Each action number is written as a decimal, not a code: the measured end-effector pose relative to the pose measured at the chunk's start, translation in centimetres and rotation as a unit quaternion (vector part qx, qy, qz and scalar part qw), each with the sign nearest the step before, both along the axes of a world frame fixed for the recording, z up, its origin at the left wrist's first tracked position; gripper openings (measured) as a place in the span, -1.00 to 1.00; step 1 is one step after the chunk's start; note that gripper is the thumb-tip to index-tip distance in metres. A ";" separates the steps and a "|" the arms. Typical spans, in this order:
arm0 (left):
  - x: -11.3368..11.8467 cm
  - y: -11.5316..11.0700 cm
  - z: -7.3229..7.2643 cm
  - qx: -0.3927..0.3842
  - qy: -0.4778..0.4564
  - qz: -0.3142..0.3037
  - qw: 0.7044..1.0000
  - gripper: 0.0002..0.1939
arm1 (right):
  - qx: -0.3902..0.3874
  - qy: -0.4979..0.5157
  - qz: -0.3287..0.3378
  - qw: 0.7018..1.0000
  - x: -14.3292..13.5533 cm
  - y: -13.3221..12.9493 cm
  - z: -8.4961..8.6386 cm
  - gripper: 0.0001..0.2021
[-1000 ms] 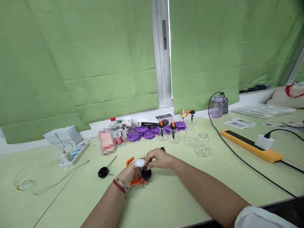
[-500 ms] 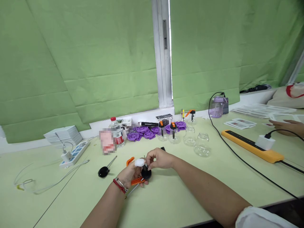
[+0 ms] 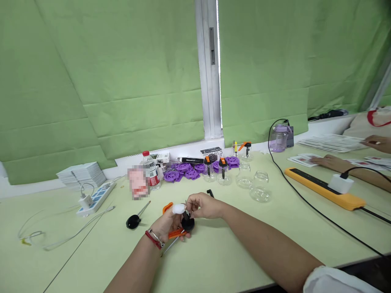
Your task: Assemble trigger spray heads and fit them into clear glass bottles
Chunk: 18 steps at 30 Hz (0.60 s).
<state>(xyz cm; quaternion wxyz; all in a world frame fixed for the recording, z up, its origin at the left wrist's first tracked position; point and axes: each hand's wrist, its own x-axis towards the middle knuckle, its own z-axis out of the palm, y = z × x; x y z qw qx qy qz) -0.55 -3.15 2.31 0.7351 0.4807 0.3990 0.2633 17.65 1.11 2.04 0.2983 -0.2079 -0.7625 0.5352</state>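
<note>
My left hand [image 3: 171, 221], its thumb tip wrapped in white, is closed around a round black lid [image 3: 188, 224] with an upright black stem. An orange handle [image 3: 176, 233] and a thin metal rod [image 3: 170, 247] stick out beneath that hand. My right hand [image 3: 202, 204] pinches at the top of the stem; what is between its fingertips is hidden. Just beyond the hands lie an orange piece [image 3: 167, 207] and a small black piece [image 3: 210, 193]. To the left, a second black lid [image 3: 133, 221] with a rod rests on the table.
Purple openwork discs [image 3: 172, 176], glass jars with black-and-orange tops [image 3: 223, 175] and open glass jars [image 3: 260, 193] stand at the back. A plastic bottle [image 3: 154, 177] is beside them. An orange power strip [image 3: 324, 189] lies right, near another person's hands [image 3: 332, 162].
My hands stay around the black lid, with only a slight shift of the right fingers. At the right, the other person's hands have moved over the cards.
</note>
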 end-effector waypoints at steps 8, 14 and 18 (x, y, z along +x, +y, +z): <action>0.0 0.0 0.0 0.002 0.001 0.001 1.000 -0.59 | -0.053 0.047 0.025 0.997 -0.3 0.4 -0.8 -0.68; 0.1 0.0 0.1 -0.006 0.003 0.008 1.000 -0.56 | -0.042 0.029 0.015 0.999 -0.3 0.3 -0.7 -0.68; 0.1 0.0 0.0 -0.007 0.006 0.013 1.000 -0.57 | -0.041 0.032 0.018 0.999 -0.3 0.4 -0.8 -0.70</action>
